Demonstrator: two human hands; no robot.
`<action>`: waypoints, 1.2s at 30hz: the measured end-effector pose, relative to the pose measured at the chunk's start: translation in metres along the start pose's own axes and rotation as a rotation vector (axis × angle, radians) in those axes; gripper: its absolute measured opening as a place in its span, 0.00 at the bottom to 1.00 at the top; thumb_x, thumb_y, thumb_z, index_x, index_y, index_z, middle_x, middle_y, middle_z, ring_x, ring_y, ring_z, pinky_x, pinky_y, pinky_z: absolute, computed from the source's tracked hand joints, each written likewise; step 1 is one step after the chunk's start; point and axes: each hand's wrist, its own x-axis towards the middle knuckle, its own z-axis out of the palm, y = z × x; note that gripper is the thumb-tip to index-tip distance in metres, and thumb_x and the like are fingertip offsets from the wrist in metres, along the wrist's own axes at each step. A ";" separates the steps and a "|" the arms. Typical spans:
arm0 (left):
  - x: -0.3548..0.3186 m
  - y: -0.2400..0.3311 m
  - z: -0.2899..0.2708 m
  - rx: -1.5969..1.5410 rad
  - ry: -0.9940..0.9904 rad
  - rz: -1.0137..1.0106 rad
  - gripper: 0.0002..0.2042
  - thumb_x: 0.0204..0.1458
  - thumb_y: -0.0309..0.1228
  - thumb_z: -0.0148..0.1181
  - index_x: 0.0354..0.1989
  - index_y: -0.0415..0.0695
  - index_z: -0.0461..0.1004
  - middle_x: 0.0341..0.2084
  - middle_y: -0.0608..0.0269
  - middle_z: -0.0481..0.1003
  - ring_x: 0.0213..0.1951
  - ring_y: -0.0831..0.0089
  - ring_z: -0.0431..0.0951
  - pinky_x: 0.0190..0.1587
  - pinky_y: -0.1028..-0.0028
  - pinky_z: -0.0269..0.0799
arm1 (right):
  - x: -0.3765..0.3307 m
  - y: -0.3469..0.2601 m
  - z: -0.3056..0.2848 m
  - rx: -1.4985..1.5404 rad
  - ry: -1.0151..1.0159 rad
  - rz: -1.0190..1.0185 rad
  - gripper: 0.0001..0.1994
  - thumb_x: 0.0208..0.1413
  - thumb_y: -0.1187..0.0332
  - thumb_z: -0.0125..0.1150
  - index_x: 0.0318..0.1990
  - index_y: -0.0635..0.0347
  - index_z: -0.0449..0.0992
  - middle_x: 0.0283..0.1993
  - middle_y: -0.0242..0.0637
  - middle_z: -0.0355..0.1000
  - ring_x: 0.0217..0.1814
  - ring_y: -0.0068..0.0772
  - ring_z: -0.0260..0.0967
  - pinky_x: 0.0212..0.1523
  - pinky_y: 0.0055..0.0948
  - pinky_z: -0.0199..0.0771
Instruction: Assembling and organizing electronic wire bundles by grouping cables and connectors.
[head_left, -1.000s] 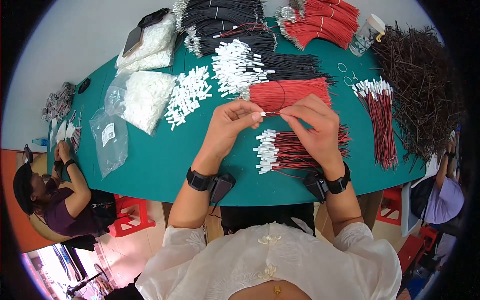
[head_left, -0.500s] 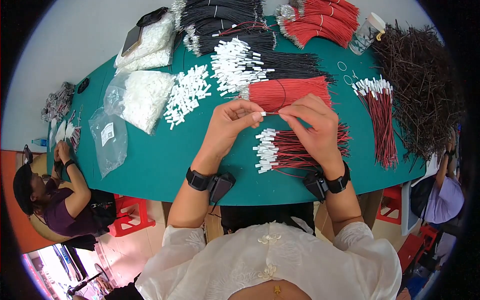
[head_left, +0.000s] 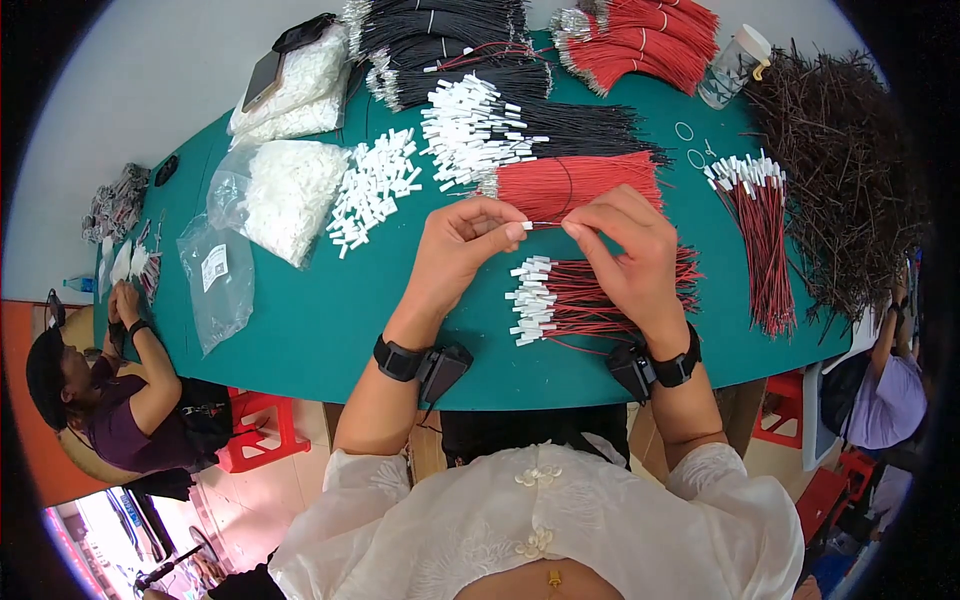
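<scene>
My left hand (head_left: pixel 455 250) pinches a small white plastic connector (head_left: pixel 527 226) between thumb and forefinger. From the connector a thin wire (head_left: pixel 548 224) runs to my right hand (head_left: pixel 635 245), whose thumb and fingertips are closed on it. The wire looks dark red; its exact strands are too small to make out. Below my right hand lies a bunch of dark red wires (head_left: pixel 590 295) with white connectors at their left ends. Just beyond both hands is a bundle of bright red wires (head_left: pixel 590 185), beside black wires (head_left: pixel 590 128) with many white connectors on them.
Loose white connectors (head_left: pixel 375 190) lie left of the bundles, near a full plastic bag (head_left: pixel 295 195) and a flat clear bag (head_left: pixel 218 285). Rightward are finished-looking wires (head_left: pixel 758 240), a dark tangled heap (head_left: pixel 840 170) and a clear bottle (head_left: pixel 735 68). Another person (head_left: pixel 120 400) sits at left.
My right hand has shifted slightly right along the wire, so a longer stretch shows between my hands. The left hand and connector stay nearly in place.
</scene>
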 end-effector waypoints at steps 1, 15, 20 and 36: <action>0.000 0.000 0.000 0.000 0.000 0.000 0.06 0.58 0.23 0.66 0.42 0.36 0.80 0.35 0.61 0.82 0.38 0.77 0.81 0.42 0.78 0.76 | 0.000 0.000 0.000 0.000 -0.003 0.003 0.05 0.50 0.79 0.69 0.35 0.64 0.82 0.31 0.38 0.77 0.33 0.37 0.74 0.33 0.31 0.71; -0.004 0.005 0.006 0.047 0.019 0.008 0.06 0.58 0.22 0.66 0.42 0.35 0.80 0.37 0.61 0.82 0.40 0.78 0.82 0.45 0.79 0.78 | -0.001 0.001 0.004 -0.007 -0.020 0.012 0.04 0.50 0.77 0.69 0.33 0.64 0.80 0.30 0.39 0.74 0.32 0.41 0.71 0.33 0.36 0.69; -0.003 0.005 0.006 0.072 0.017 0.009 0.06 0.58 0.22 0.67 0.41 0.35 0.80 0.36 0.61 0.82 0.39 0.78 0.82 0.45 0.79 0.78 | -0.001 -0.001 0.006 -0.007 -0.012 0.034 0.05 0.49 0.79 0.69 0.34 0.65 0.81 0.30 0.38 0.76 0.33 0.38 0.71 0.33 0.32 0.70; -0.003 -0.002 0.009 0.030 0.028 0.027 0.05 0.57 0.21 0.66 0.41 0.35 0.80 0.32 0.60 0.82 0.33 0.76 0.81 0.40 0.77 0.77 | -0.003 0.001 0.016 0.033 -0.014 0.020 0.05 0.49 0.79 0.69 0.34 0.64 0.82 0.29 0.37 0.75 0.32 0.37 0.71 0.32 0.32 0.70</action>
